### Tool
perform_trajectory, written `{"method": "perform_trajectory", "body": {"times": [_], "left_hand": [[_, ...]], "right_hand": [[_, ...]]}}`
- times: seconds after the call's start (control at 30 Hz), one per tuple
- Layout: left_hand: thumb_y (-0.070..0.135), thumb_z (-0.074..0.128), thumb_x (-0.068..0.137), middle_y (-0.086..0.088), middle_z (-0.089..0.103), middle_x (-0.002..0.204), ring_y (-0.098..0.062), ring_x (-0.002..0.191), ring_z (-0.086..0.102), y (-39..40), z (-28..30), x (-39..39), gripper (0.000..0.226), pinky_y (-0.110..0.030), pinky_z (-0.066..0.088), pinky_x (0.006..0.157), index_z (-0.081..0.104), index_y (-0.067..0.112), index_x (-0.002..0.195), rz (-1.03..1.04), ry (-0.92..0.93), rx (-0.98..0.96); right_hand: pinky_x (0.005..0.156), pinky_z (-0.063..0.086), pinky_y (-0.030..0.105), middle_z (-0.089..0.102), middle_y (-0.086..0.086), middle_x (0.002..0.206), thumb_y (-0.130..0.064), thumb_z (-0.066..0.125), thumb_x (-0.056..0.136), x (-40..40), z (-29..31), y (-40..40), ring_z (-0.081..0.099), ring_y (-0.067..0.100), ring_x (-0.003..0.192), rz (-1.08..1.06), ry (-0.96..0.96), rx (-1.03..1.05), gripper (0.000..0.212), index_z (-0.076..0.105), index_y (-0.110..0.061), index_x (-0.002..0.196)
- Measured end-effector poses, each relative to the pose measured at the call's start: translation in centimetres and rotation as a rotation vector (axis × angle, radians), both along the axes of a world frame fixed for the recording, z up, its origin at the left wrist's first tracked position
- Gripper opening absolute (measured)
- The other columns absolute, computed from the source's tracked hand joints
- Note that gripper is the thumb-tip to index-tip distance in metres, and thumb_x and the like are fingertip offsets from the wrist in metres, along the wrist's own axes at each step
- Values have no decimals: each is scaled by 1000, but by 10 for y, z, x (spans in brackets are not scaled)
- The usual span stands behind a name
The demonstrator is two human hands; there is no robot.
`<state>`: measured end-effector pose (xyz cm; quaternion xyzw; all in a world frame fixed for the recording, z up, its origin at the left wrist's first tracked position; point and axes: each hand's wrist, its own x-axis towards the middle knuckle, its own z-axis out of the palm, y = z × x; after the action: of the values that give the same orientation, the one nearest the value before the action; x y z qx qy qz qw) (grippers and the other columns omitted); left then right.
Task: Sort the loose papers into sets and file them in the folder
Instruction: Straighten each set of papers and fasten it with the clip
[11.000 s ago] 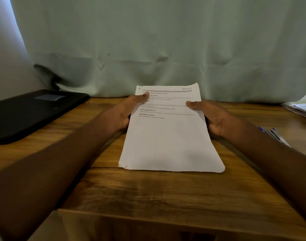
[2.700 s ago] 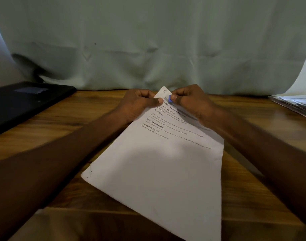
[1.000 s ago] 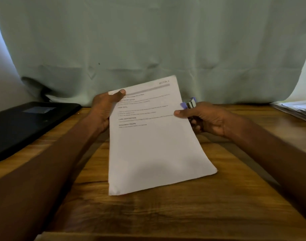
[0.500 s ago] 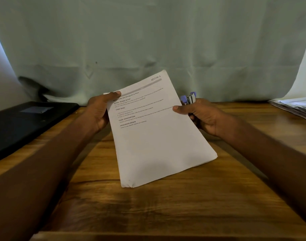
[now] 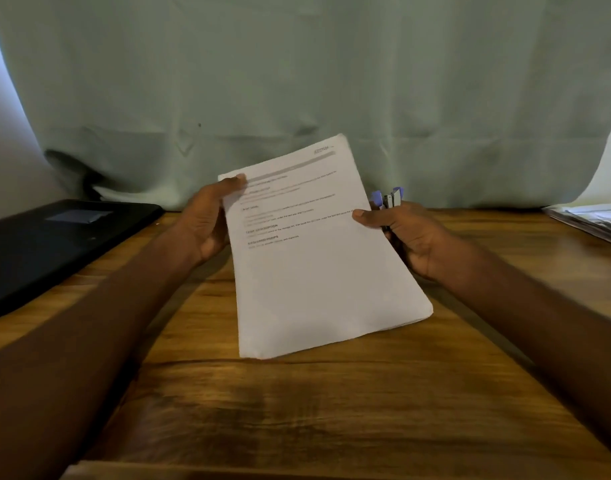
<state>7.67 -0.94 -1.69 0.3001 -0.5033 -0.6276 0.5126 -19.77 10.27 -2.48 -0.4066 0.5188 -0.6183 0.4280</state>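
Papers [image 5: 318, 258] held tilted above table [image 5: 297, 410], top-left corner pinched by left hand [image 5: 207, 220], right edge pinched by right hand [image 5: 404, 233] with stapler [image 5: 389, 199] also gripped, black folder [image 5: 54, 244] far left, paper pile [image 5: 595, 220] far right

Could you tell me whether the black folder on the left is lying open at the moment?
No, the black folder lies closed and flat on the wooden table, away from both hands.
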Motion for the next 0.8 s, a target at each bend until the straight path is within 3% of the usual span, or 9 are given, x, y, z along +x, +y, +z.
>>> {"method": "perform_trajectory", "body": {"times": [0.07,0.1,0.17,0.2,0.4,0.57,0.63,0.73,0.8], "left_hand": [[46,65,95,-14,69,129,-34,117,66,4,0,-2,46,-54,46,110,68,15,129,-86,-154,-30],[49,66,94,-14,69,129,-35,120,66,7,0,-2,47,-54,46,109,70,16,127,-116,-223,-36],[38,67,95,-12,73,124,-33,117,68,12,-1,-6,40,-50,52,104,69,15,128,-167,-312,-42],[27,68,95,-12,74,122,-32,114,70,13,-2,-8,37,-48,54,101,68,11,128,-179,-328,-58],[5,68,94,-12,77,110,-29,92,76,10,-4,-15,24,-35,63,69,72,6,117,9,-185,-102],[8,65,97,-7,78,108,-26,92,77,12,-4,-18,21,-36,63,69,70,9,118,31,-58,-127],[9,67,95,-7,78,108,-24,92,77,14,-3,-17,24,-34,63,70,71,10,119,-5,-106,-127],[7,73,91,-8,77,113,-29,102,75,8,-9,-14,32,-43,60,90,70,8,123,-24,-258,-72],[3,72,90,-10,77,112,-30,99,75,7,-12,-12,32,-45,60,89,70,6,122,-9,-320,-12]], "right_hand": [[90,60,51,76,19,103,-13,88,76,0,-1,0,73,28,88,-35,-56,-7,29,72,-7,100],[75,64,42,77,15,92,-15,86,79,-1,-1,0,71,22,72,-54,-83,-3,23,71,-9,95],[41,47,23,66,1,62,-18,80,87,-3,-1,2,53,10,43,-80,-127,25,17,65,-12,91],[37,38,20,61,-3,55,-19,78,89,-5,0,2,47,8,38,-99,-139,55,16,63,-13,92],[38,30,21,56,1,78,-18,80,84,-8,-1,2,38,7,49,-58,-79,141,23,65,-15,102],[39,34,21,58,3,78,-15,81,84,-3,0,1,41,7,49,-97,-33,82,35,69,-6,116],[41,36,22,62,0,71,-14,80,84,-3,1,1,43,7,49,-154,-27,56,33,69,-6,114],[41,37,23,64,-2,64,-12,80,84,-5,-1,1,45,8,49,-203,-17,86,28,70,-7,108],[38,35,22,62,0,67,-11,81,83,-3,-2,3,44,8,49,-191,4,156,22,67,-9,101]]}}
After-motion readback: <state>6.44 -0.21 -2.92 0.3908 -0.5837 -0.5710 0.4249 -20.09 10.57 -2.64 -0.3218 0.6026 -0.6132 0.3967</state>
